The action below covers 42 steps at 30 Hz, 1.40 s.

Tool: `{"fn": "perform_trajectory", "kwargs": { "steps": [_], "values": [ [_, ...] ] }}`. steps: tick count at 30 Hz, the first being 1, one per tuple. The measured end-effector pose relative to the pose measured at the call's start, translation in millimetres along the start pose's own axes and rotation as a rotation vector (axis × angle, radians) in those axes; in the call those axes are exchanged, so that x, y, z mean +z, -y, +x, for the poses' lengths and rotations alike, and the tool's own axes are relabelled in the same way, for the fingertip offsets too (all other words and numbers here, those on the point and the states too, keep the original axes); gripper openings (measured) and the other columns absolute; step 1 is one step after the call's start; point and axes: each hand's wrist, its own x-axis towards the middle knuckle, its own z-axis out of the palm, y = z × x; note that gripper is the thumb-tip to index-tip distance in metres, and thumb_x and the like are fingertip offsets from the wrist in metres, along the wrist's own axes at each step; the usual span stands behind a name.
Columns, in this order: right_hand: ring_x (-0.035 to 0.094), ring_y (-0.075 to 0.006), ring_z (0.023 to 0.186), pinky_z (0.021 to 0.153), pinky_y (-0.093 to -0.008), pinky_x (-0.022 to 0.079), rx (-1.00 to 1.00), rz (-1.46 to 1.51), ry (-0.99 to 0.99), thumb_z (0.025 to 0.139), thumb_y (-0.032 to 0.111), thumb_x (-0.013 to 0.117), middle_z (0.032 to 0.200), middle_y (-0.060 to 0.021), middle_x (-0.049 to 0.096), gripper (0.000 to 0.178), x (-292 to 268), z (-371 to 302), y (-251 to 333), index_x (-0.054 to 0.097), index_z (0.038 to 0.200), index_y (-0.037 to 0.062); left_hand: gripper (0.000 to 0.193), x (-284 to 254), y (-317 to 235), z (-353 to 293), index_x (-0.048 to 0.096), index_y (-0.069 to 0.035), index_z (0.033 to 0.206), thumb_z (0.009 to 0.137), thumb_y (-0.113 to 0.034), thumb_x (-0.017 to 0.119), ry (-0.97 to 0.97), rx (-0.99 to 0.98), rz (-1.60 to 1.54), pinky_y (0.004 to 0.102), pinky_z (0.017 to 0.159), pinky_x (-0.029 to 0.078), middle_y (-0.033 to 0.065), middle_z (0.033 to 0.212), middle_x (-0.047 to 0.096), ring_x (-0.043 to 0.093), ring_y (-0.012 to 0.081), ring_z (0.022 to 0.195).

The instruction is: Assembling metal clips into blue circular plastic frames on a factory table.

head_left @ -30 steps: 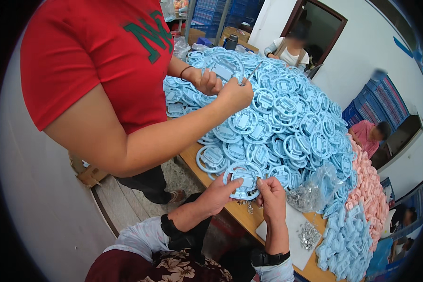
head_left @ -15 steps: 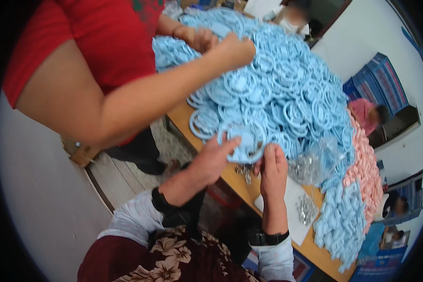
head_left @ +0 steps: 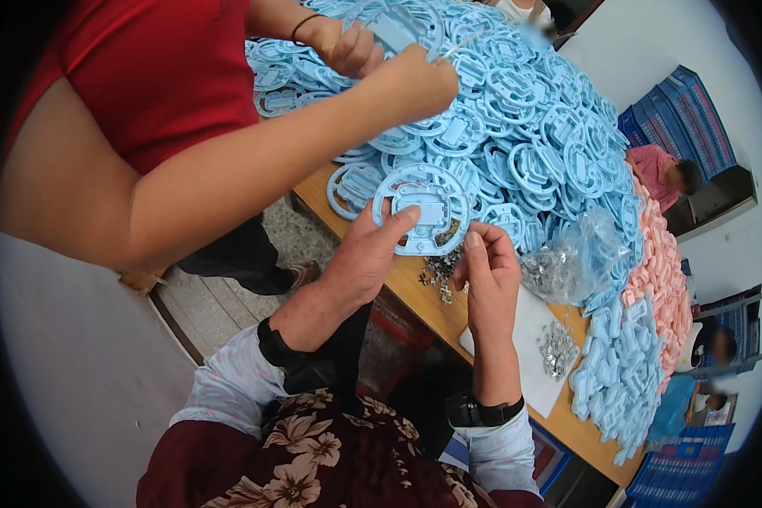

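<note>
A light blue ring-shaped plastic part (head_left: pixel 423 213) with a ribbed plate across its middle is gripped at its left side by my left hand (head_left: pixel 364 258), the thumb lying over the plate. My right hand (head_left: pixel 493 284) is by the part's lower right edge, thumb and fingers pinched together; what they hold, if anything, is too small to make out. Just under the part, small dark and silvery metal pieces (head_left: pixel 438 273) lie on the wooden table (head_left: pixel 411 311), partly hidden by the part and my right hand.
A large heap of similar blue parts (head_left: pixel 516 127) covers the table. Right of my hands are a plastic bag of metal bits (head_left: pixel 559 269), a silvery pile (head_left: pixel 557 349) on a white sheet (head_left: pixel 529 372), and smaller blue (head_left: pixel 618 372) and pink pieces (head_left: pixel 656 271). At left, a co-worker's forearm (head_left: pixel 254 169) reaches across.
The blue part in my left hand has tilted so its ribbed face shows more plainly. The heap and the co-worker's arm sit slightly higher in the picture.
</note>
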Motion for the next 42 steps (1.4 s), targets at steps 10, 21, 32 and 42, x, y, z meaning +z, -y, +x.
{"fn": "perform_trajectory", "kwargs": {
  "steps": [10, 21, 32, 42],
  "values": [
    [0.054, -0.0041, 0.065, 0.054, -0.0188, 0.041, 0.048, 0.015, 0.017, 0.098, 0.016, 0.061, 0.083, 0.0004, 0.060, 0.021, -9.2, -1.4, -4.9, 0.060, 0.112, 0.0003, 0.030, -2.4, 11.2, -6.5, 0.050, 0.000, 0.126, 0.098, -0.010, 0.053, 0.038, -0.053, 0.067, 0.0308, 0.093, 0.047, 0.0060, 0.116, 0.060, 0.058, 0.0116, 0.104],
    [0.053, -0.0045, 0.063, 0.053, -0.0199, 0.042, 0.071, 0.029, 0.021, 0.098, 0.013, 0.060, 0.081, -0.0002, 0.061, 0.017, -12.9, -6.2, -5.7, 0.060, 0.108, -0.0003, 0.032, -2.4, 12.9, -11.2, 0.049, 0.002, 0.129, 0.099, -0.010, 0.052, 0.080, -0.049, 0.110, 0.0293, 0.095, 0.046, 0.0060, 0.118, 0.060, 0.056, 0.0104, 0.106],
    [0.054, -0.0053, 0.062, 0.053, -0.0204, 0.044, 0.056, 0.037, 0.031, 0.098, 0.013, 0.060, 0.079, -0.0014, 0.061, 0.018, -13.3, -4.1, -11.4, 0.060, 0.109, -0.0010, 0.036, -8.6, 13.5, -10.4, 0.045, 0.003, 0.131, 0.099, -0.011, 0.054, 0.060, -0.021, 0.172, 0.0276, 0.096, 0.044, 0.0067, 0.119, 0.057, 0.053, 0.0099, 0.108],
    [0.054, -0.0090, 0.059, 0.053, -0.0227, 0.045, 0.044, 0.060, 0.046, 0.097, 0.015, 0.062, 0.075, -0.0043, 0.061, 0.015, -12.8, -0.9, -6.5, 0.059, 0.104, 0.0015, 0.040, -12.8, 12.5, -6.1, 0.042, 0.003, 0.133, 0.099, -0.013, 0.055, 0.109, 0.017, 0.233, 0.0268, 0.095, 0.044, 0.0071, 0.120, 0.056, 0.053, 0.0092, 0.108]
  ]
}}
